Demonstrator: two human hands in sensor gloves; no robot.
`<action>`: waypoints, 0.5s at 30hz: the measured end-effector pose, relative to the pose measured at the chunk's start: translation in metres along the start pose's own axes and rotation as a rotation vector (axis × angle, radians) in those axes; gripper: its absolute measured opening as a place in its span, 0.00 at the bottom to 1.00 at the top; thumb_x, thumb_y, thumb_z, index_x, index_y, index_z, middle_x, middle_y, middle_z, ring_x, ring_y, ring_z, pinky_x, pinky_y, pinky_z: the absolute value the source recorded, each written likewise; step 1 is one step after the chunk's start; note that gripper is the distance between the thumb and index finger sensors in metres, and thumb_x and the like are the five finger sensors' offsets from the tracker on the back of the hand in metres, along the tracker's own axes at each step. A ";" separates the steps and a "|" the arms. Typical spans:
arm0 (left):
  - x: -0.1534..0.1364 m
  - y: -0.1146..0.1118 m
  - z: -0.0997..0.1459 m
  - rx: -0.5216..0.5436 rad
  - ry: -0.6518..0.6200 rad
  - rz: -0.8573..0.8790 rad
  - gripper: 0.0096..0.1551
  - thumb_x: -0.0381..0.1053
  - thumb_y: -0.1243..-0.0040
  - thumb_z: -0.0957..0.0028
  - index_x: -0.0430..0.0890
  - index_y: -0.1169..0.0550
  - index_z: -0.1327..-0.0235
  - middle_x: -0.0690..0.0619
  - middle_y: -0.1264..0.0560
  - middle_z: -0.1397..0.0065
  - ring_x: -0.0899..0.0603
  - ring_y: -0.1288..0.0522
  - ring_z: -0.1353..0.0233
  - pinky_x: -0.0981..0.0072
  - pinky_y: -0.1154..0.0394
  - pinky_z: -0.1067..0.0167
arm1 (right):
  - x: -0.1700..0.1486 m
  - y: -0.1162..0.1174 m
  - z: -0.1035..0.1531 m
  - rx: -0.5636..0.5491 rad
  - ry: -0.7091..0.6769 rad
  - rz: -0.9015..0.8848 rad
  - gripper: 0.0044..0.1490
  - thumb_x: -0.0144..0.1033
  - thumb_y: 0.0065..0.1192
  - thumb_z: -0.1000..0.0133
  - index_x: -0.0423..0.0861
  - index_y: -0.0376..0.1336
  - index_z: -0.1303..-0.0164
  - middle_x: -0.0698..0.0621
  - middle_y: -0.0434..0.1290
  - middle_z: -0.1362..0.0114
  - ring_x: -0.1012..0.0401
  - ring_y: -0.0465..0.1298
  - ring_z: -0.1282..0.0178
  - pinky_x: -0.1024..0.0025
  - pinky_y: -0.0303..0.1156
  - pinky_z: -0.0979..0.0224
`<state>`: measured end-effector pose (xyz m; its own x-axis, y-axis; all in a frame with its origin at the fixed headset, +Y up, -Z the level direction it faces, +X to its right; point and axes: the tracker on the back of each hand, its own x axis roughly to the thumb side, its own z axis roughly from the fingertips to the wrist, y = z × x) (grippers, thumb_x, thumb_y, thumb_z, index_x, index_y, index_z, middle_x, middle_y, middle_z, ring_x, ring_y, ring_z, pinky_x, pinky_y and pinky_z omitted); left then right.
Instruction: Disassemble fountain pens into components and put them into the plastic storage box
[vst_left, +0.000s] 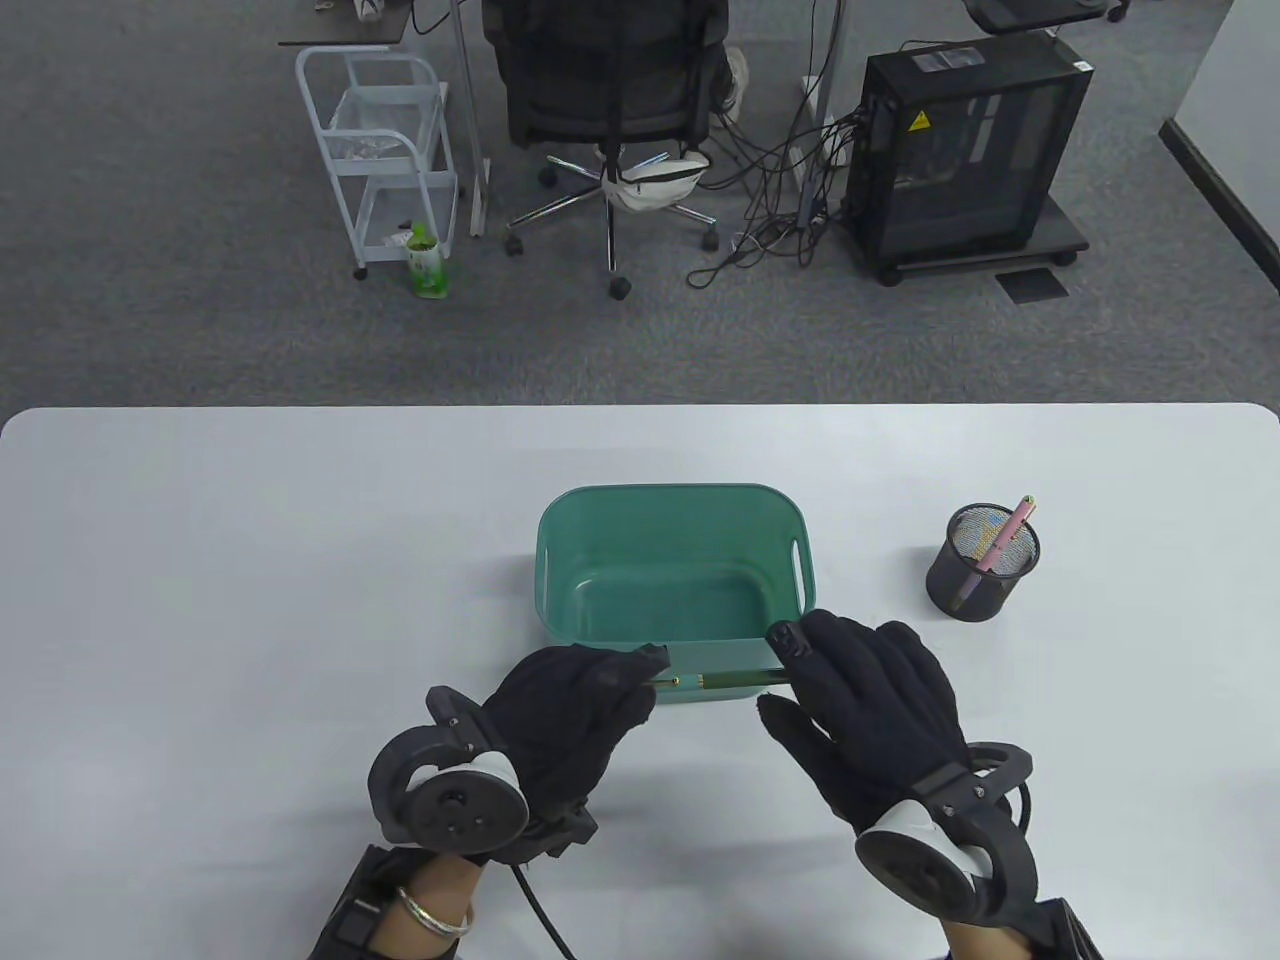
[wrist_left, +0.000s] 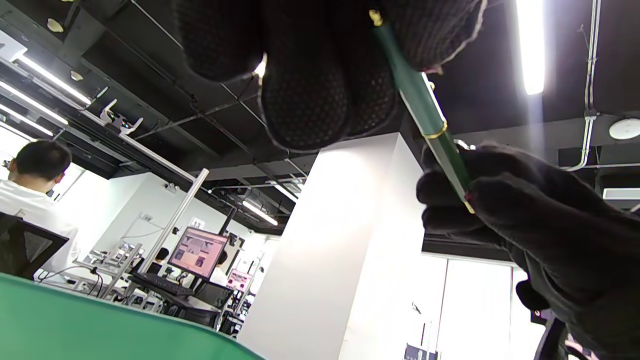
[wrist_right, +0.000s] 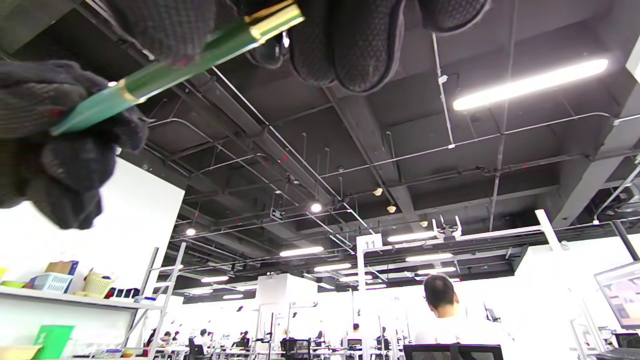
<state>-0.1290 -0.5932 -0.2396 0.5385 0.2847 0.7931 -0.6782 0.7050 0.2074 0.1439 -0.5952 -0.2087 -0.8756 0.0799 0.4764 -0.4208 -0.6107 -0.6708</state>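
Note:
A green fountain pen (vst_left: 722, 681) with gold bands is held level just above the near rim of the green plastic storage box (vst_left: 560, 560). My left hand (vst_left: 640, 678) grips its left end and my right hand (vst_left: 790, 665) grips its right end. The left wrist view shows the pen (wrist_left: 425, 110) running from my left fingers (wrist_left: 305, 100) down to the right hand (wrist_left: 525, 210). From the right wrist, the pen (wrist_right: 175, 70) slants between my right fingers (wrist_right: 360, 45) and the left hand (wrist_right: 60, 145). The box looks empty.
A black mesh pen cup (vst_left: 982, 575) with a pink pen (vst_left: 1010, 533) stands right of the box. The white table (vst_left: 250, 600) stretches wide on both sides. Beyond its far edge are an office chair (vst_left: 610, 90), a white cart (vst_left: 385, 150) and a computer tower (vst_left: 965, 150).

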 end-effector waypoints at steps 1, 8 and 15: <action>0.001 -0.001 0.000 0.000 -0.005 -0.006 0.22 0.51 0.46 0.28 0.40 0.18 0.33 0.50 0.14 0.42 0.48 0.14 0.46 0.52 0.23 0.34 | 0.001 0.001 0.000 0.004 -0.007 0.001 0.38 0.59 0.60 0.43 0.57 0.64 0.23 0.53 0.69 0.21 0.58 0.72 0.25 0.49 0.61 0.17; 0.008 -0.008 -0.001 -0.025 -0.048 -0.043 0.22 0.51 0.46 0.28 0.40 0.18 0.33 0.50 0.14 0.42 0.48 0.14 0.46 0.52 0.23 0.34 | 0.009 0.006 0.002 0.036 -0.049 0.011 0.34 0.58 0.60 0.43 0.58 0.67 0.26 0.55 0.72 0.24 0.59 0.73 0.27 0.49 0.61 0.17; 0.010 -0.009 -0.001 -0.030 -0.060 -0.047 0.22 0.51 0.46 0.28 0.40 0.18 0.33 0.50 0.14 0.42 0.48 0.14 0.46 0.53 0.23 0.35 | 0.010 0.007 0.001 0.045 -0.055 0.004 0.30 0.58 0.60 0.43 0.59 0.70 0.31 0.56 0.76 0.31 0.61 0.75 0.33 0.51 0.62 0.18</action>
<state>-0.1170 -0.5965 -0.2341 0.5377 0.2118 0.8161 -0.6368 0.7364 0.2285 0.1327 -0.5997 -0.2077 -0.8625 0.0345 0.5049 -0.4047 -0.6461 -0.6471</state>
